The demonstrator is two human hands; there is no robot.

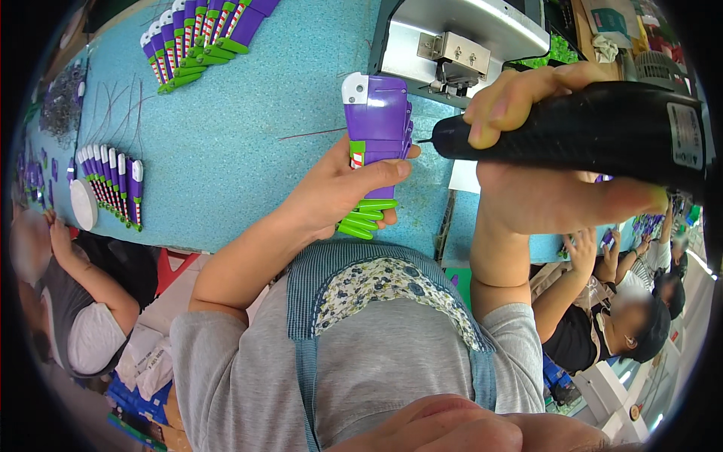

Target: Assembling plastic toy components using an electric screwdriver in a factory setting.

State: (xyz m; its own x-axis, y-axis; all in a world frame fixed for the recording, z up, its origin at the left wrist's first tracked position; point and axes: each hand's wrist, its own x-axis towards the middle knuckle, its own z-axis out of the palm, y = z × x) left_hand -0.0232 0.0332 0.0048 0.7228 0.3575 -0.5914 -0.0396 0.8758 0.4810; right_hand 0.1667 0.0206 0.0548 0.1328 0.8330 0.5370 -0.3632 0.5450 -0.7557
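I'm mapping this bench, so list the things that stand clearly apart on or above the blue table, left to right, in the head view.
Lower row of purple pieces → upper row of purple pieces → purple bundle held in the left hand → black tool held in the right hand.

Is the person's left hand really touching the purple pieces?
Touching. The head view shows the left hand holding the purple pieces, its thumb lying across the front one.

the bright view warps toward black corners.
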